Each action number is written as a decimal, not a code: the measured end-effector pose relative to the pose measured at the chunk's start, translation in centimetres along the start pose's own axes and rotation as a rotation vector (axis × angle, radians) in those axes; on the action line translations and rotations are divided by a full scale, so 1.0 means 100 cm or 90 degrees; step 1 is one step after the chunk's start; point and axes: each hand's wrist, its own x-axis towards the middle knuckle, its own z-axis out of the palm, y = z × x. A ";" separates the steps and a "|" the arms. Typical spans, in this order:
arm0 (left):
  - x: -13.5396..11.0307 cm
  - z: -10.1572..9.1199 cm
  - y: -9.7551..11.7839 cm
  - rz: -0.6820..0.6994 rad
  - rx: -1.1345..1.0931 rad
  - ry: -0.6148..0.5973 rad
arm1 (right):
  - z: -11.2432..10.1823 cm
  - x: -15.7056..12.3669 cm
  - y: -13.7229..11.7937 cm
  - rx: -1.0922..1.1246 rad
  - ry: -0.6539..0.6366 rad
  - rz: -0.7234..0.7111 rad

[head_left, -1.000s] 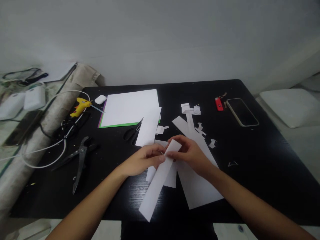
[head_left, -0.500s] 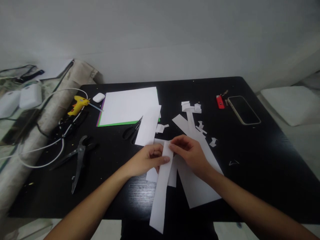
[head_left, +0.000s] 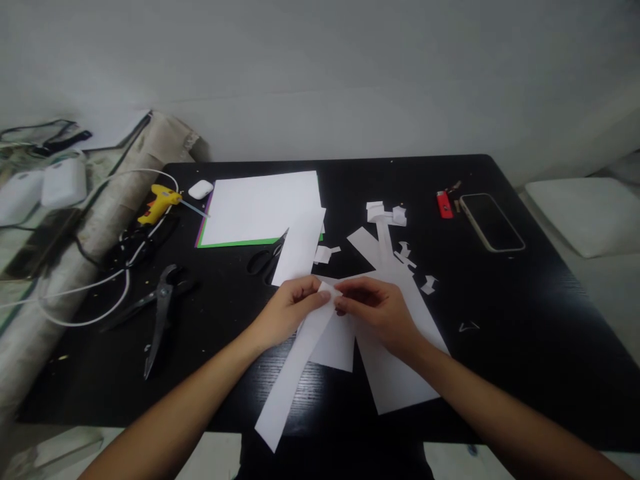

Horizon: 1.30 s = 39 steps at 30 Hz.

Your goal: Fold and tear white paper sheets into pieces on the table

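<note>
A long white paper strip (head_left: 295, 373) slants from between my hands down toward the table's front edge. My left hand (head_left: 287, 313) is closed on its upper end, thumb lying on top. The fingertips of my right hand (head_left: 377, 307) pinch the strip's top right edge, close to my left thumb. Beneath my hands lie white paper pieces, one a smaller sheet (head_left: 337, 350) and one a larger sheet (head_left: 400, 373) under my right wrist. Another white strip (head_left: 300, 247) rests just beyond my left hand, partly over black-handled scissors (head_left: 260, 262).
White sheets with green and purple ones below (head_left: 260, 207) lie at the back. Paper scraps (head_left: 384, 213) sit right of them. At left are a yellow glue gun (head_left: 161, 200), pliers (head_left: 163, 300) and a white cable (head_left: 85, 325). A red lighter (head_left: 444, 205) and phone (head_left: 493, 222) lie right.
The strip's lower end has swung to the left, so it slants more. Both hands have drawn closer together at its upper end, the right fingertips now lower on its edge.
</note>
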 end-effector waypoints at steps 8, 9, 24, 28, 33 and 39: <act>0.000 0.002 -0.002 0.020 -0.047 -0.038 | 0.000 -0.001 0.001 0.007 0.008 -0.027; 0.000 0.001 -0.003 0.020 -0.047 -0.038 | 0.000 -0.001 0.001 0.006 0.007 -0.027; -0.002 0.000 -0.005 -0.004 -0.053 -0.031 | -0.002 -0.002 -0.002 -0.011 -0.007 -0.008; -0.002 0.000 -0.004 -0.005 -0.057 -0.023 | -0.001 -0.002 -0.001 -0.009 -0.005 -0.011; -0.002 0.001 -0.003 -0.013 -0.088 -0.017 | -0.001 -0.001 -0.001 -0.002 -0.019 -0.022; -0.001 0.001 -0.006 -0.040 -0.126 -0.023 | -0.001 0.000 -0.003 -0.001 -0.035 -0.032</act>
